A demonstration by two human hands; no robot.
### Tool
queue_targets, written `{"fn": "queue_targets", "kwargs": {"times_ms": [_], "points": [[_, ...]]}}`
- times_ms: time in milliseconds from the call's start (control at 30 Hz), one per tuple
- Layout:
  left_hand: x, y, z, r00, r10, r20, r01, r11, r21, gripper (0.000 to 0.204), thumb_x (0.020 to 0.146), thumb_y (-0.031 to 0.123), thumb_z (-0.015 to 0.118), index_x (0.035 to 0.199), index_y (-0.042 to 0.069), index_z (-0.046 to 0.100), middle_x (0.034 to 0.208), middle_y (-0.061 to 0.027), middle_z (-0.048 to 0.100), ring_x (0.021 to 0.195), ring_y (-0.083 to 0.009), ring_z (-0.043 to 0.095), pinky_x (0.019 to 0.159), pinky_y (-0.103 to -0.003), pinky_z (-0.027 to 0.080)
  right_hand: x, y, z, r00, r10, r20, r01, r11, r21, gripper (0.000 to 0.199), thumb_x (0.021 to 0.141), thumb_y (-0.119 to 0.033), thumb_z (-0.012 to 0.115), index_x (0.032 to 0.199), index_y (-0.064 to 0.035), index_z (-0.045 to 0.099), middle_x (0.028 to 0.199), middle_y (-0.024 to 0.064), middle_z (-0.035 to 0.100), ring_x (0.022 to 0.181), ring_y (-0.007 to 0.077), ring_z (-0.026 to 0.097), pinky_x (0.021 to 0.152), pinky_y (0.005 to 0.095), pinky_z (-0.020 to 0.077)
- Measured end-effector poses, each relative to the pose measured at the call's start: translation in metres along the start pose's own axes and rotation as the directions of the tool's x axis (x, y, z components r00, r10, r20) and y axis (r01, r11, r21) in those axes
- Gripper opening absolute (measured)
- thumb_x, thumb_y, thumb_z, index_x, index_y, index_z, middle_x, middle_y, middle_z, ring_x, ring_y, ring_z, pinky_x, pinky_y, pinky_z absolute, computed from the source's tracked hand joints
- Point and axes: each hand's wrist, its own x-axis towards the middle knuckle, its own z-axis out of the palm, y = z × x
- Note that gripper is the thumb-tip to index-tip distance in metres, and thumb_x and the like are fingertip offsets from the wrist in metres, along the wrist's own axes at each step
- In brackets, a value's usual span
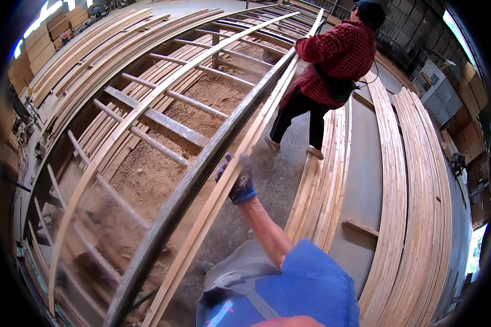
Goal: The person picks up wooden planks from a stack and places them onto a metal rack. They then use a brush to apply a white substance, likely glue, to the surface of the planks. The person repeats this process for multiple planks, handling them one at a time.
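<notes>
My right hand (237,180), in a dark glove with a blue cuff, is closed around a pair of long, narrow wooden strips (223,188). Its fingers show at the strips' left side; part of the hand is hidden behind the wood. The strips run from the bottom edge up to a co-worker in a red checked shirt (335,52), whose arm reaches to their far part. They lie alongside the metal rail (202,163) of a long rack. My left hand is out of sight.
Round crossbars (193,111) span the rack above sawdust (147,182). Another long wooden strip (142,106) lies across them. Stacked boards (425,201) cover the floor at right, with more boards (324,180) behind the co-worker's feet. Further piles (93,43) lie at far left.
</notes>
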Motion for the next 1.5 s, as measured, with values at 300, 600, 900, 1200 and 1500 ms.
{"fn": "queue_targets", "kwargs": {"times_ms": [300, 600, 900, 1200, 1500], "points": [[0.006, -0.084, -0.011, 0.994, -0.102, 0.031, 0.103, 0.993, -0.056, 0.056, 0.074, 0.038, 0.078, 0.124, 0.017, 0.064, 0.095, -0.0234, 0.070, 0.090, -0.0404, 0.068, 0.079, -0.049, 0.055, 0.017, 0.126, 0.000, 0.990, 0.134, -0.033, -0.134, 0.991, 0.025, 0.046, 0.089, -0.049, 0.065, 0.109, -0.0079, 0.059, 0.084, 0.0090, 0.063, 0.076, 0.0278, 0.065, 0.072, 0.0442, 0.0563], [0.030, -0.064, -0.016, 0.976, 0.046, -0.213, -0.036, 0.998, 0.048, 0.059, 0.075, 0.024, 0.076, 0.130, 0.008, 0.059, 0.109, -0.0241, 0.067, 0.100, -0.0409, 0.065, 0.086, -0.047, 0.053, 0.044, 0.126, -0.008, 0.985, 0.168, -0.048, -0.167, 0.985, 0.032, 0.045, 0.087, -0.047, 0.067, 0.109, -0.0076, 0.059, 0.085, 0.0074, 0.063, 0.078, 0.0280, 0.064, 0.075, 0.0459, 0.0541], [0.094, -0.108, -0.004, 0.659, 0.573, -0.487, -0.194, 0.755, 0.627, 0.063, 0.073, 0.029, 0.076, 0.129, 0.007, 0.058, 0.101, -0.0253, 0.068, 0.094, -0.0425, 0.066, 0.085, -0.049, 0.052, 0.068, 0.114, 0.005, 0.979, 0.199, -0.046, -0.196, 0.979, 0.062, 0.042, 0.089, -0.041, 0.067, 0.113, -0.0083, 0.056, 0.089, 0.0091, 0.063, 0.083, 0.0305, 0.065, 0.079, 0.0464, 0.0539], [0.126, -0.108, -0.040, 0.973, -0.210, -0.093, 0.169, 0.929, -0.330, 0.057, 0.082, 0.040, 0.072, 0.128, 0.010, 0.058, 0.112, -0.0210, 0.066, 0.102, -0.0384, 0.063, 0.084, -0.045, 0.053, 0.101, 0.150, 0.003, 0.984, 0.164, -0.067, -0.157, 0.983, 0.093, 0.049, 0.087, -0.046, 0.068, 0.115, -0.0071, 0.057, 0.082, 0.0095, 0.064, 0.079, 0.0308, 0.066, 0.076, 0.0469, 0.0556], [0.171, -0.139, -0.053, 0.963, 0.037, -0.266, -0.035, 0.999, 0.009, 0.057, 0.077, 0.045, 0.078, 0.112, 0.002, 0.064, 0.088, -0.0244, 0.067, 0.078, -0.0451, 0.063, 0.069, -0.050, 0.051, 0.144, 0.197, 0.016, 0.959, 0.054, -0.277, -0.120, 0.966, -0.227, 0.041, 0.095, -0.042, 0.065, 0.110, -0.0054, 0.054, 0.093, 0.0142, 0.062, 0.077, 0.0346, 0.062, 0.075, 0.0521, 0.0558]]}}
